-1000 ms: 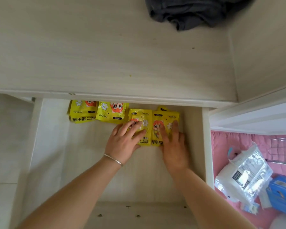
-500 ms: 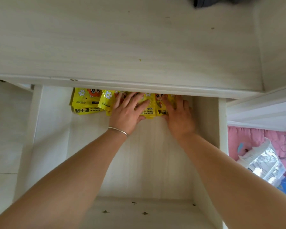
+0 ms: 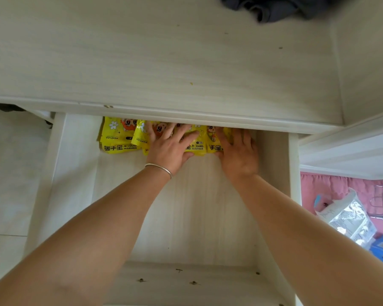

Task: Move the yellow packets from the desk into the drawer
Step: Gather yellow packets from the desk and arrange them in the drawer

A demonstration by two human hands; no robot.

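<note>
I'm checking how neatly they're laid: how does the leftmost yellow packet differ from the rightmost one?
The leftmost packet lies uncovered with its print readable; the rightmost packet is mostly hidden under the right hand. No hand touches the leftmost. Both are yellow and lie at the back of the drawer, partly under the desk edge.

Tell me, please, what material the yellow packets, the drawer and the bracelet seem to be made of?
Yellow packets: probably glossy plastic film, since they shine and wrinkle. Drawer: pale wood-grain board, matte, perhaps laminate; the grain lines show. Bracelet at the left hand: thin and silvery with a bright glint, so likely metal.
</note>
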